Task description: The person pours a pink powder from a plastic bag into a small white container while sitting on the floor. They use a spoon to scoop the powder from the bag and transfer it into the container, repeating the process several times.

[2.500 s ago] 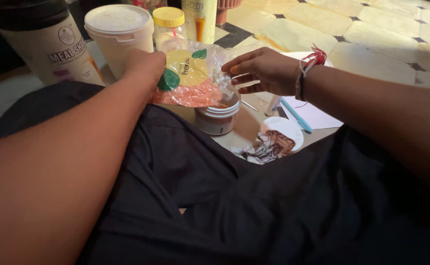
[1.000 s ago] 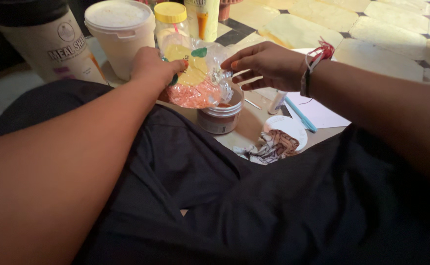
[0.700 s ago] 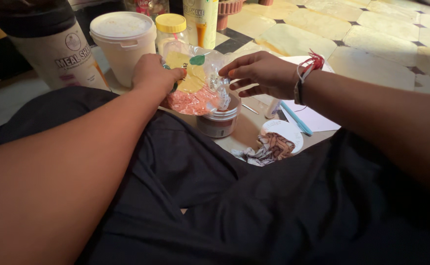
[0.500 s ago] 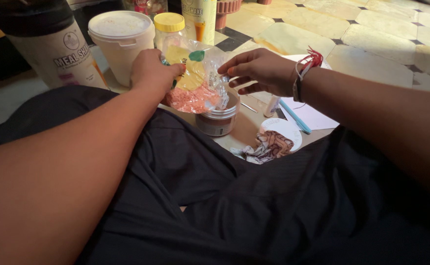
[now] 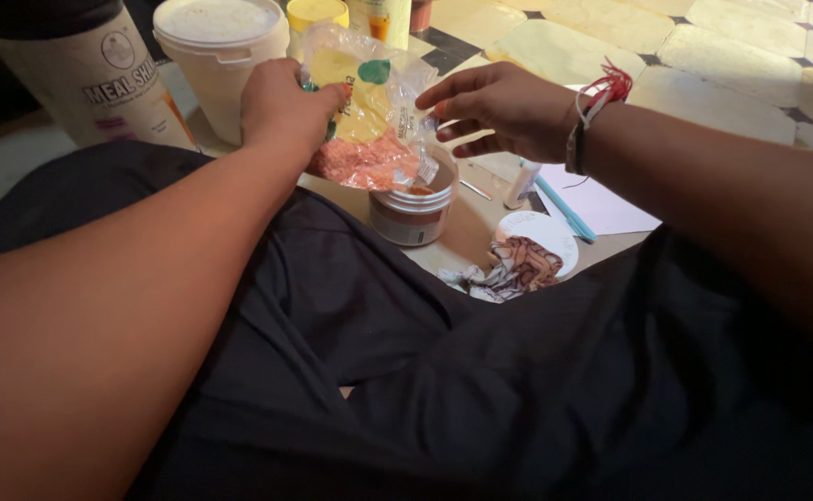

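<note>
Lifting the lentil bag [image 5: 369, 121] higher over the open jar [image 5: 414, 206], your left hand [image 5: 281, 107] stays clamped on it; your right hand [image 5: 509, 109] hovers open-fingered beside it; lentils now sit nearer the bag's low corner.

The left hand [image 5: 281, 107] has lifted the clear plastic bag of orange-pink grains [image 5: 369, 130] higher — farther above the small round open jar [image 5: 414, 209] — and tipped it rightward.

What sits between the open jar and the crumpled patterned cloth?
Nothing: in the head view, only bare floor separates the jar from the cloth.
</note>
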